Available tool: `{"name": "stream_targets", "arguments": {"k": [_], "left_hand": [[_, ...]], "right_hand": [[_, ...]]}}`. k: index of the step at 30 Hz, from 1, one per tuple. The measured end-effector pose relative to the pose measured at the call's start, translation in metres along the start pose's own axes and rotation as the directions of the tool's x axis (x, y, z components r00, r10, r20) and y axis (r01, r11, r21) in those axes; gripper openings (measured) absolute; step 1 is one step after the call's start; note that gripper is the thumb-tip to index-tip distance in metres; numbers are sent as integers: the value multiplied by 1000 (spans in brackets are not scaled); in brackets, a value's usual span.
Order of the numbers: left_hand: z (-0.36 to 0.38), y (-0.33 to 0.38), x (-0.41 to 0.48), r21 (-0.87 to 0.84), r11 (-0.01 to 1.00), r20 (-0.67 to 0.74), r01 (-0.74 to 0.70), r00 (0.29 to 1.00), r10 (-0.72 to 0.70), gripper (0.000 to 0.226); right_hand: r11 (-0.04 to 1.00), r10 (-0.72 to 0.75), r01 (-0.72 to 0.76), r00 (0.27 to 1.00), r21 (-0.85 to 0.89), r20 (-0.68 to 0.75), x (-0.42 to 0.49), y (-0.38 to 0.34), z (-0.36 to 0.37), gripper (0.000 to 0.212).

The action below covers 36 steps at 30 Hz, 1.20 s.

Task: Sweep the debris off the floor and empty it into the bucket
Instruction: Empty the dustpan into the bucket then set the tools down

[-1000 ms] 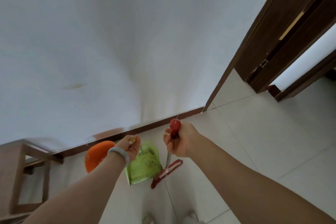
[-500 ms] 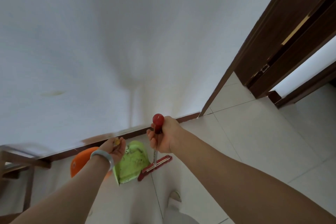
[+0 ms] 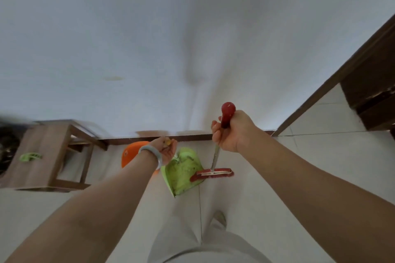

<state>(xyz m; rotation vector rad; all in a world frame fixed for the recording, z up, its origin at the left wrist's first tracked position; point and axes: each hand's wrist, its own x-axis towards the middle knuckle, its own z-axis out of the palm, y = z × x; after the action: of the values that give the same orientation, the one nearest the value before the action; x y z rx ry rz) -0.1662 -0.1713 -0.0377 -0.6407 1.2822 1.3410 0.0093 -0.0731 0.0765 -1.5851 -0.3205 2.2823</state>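
Broom [image 3: 213, 172] head at dustpan [image 3: 179, 179] right edge; open floor [image 3: 320, 166] rightward.

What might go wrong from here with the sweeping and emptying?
1. The orange bucket sits largely hidden behind the left hand and wrist, so tipping the green dustpan into it might miss.
2. The broom, gripped by the right hand at its red top, has its head overlapping the dustpan's edge and might nudge it, spilling dirt.
3. The wooden stool stands near the bucket and might get bumped.
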Motion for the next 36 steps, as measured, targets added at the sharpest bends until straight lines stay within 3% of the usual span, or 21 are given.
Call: {"name": "stream_targets", "arguments": {"k": [8,19,25,32,36], "left_hand": [[-11,-1,14,10,999,-69,32,997,-32,30],[-7,32,47,127,989,-66,75,996,-67,27],[6,60,71,146,985,-35,93,995,-89,21],[10,80,107,193,971,-25,144,990,-142,18],[4,87,125,205,963,-21,178,984,-177,25]], "right_hand": [[996,8,-5,999,-85,37,2,-9,7,22],[996,-34,19,985,87,168,10,-17,21,25],[993,-23,10,993,120,114,26,-12,35,27],[996,-21,25,998,81,-55,52,-4,63,16],[997,-26,32,996,74,-80,63,0,78,13]]}}
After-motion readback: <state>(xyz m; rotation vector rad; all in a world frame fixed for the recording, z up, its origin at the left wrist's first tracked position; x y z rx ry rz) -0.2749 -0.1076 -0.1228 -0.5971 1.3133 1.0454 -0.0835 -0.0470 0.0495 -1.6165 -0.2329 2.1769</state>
